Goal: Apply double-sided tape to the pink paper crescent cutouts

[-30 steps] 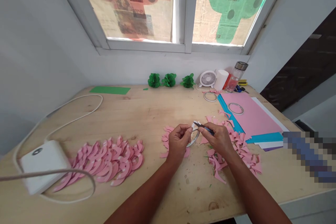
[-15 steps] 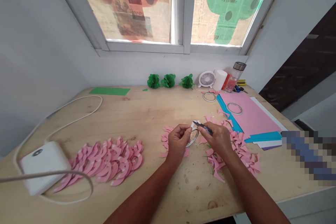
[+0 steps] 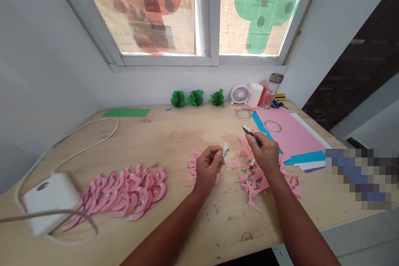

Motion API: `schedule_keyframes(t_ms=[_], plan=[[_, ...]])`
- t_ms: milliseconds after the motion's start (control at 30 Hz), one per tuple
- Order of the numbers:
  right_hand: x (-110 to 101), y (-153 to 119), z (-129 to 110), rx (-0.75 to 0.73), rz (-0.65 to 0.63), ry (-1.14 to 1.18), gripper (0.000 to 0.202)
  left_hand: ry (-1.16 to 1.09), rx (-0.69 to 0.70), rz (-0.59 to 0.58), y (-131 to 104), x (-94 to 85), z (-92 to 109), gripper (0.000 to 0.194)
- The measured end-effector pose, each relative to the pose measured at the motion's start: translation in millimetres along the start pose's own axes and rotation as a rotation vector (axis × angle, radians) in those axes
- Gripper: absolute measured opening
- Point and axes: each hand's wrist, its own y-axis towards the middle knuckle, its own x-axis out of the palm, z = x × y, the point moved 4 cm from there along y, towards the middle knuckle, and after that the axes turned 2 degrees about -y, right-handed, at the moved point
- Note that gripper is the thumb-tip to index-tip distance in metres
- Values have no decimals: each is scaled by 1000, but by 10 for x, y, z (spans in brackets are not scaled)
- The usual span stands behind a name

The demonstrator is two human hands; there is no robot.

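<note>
My left hand (image 3: 209, 166) pinches a small roll of white tape (image 3: 225, 150), seen nearly edge-on with a loose white end sticking up. To its right, my right hand (image 3: 267, 149) is closed around a dark cutting tool (image 3: 252, 136), its tip pointing up and left with small white bits at it. Pink paper scraps (image 3: 257, 183) lie under and around my right hand. A few pink cut pieces (image 3: 192, 163) sit beside my left hand, partly hidden by it. Further left is a large pile of curved pink strips (image 3: 127, 193).
A white power bank (image 3: 52, 201) with a cable is at the left. Green paper (image 3: 127, 112) and green paper flowers (image 3: 196, 97) line the back, near a fan (image 3: 240, 94) and bottle (image 3: 272, 91). Pink sheets (image 3: 289, 129) lie right, one tape ring (image 3: 272, 126) on them.
My right hand has moved up and right with the tool, away from my left hand. The tape in my left hand has turned edge-on. The whole view has shifted slightly.
</note>
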Motion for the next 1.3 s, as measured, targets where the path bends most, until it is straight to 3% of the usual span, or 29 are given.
schedule_keyframes(t_ms=[233, 367, 467, 600, 700, 800, 933, 1133, 1300], plan=[[-303, 70, 61, 121, 89, 141, 35, 479, 223, -266, -73, 344, 62, 20], [-396, 43, 76, 149, 88, 209, 35, 777, 307, -277, -15, 594, -23, 26], [-429, 6, 102, 157, 69, 239, 34, 963, 349, -343, 50, 795, -164, 49], [-445, -32, 149, 153, 38, 243, 33, 1183, 383, -363, 102, 991, -339, 45], [-421, -58, 152, 133, -5, 222, 33, 1186, 408, -359, 80, 1044, -388, 43], [-365, -87, 116, 101, -46, 171, 33, 1062, 429, -352, 16, 954, -350, 33], [-248, -108, 25, 10, -88, 69, 33, 826, 343, -261, -50, 573, -191, 16], [24, -122, -154, -214, -135, -135, 35, 518, 152, -35, -20, -45, 47, 15], [264, -223, -287, -382, -146, -239, 37, 290, 112, 99, 58, -312, 68, 20]])
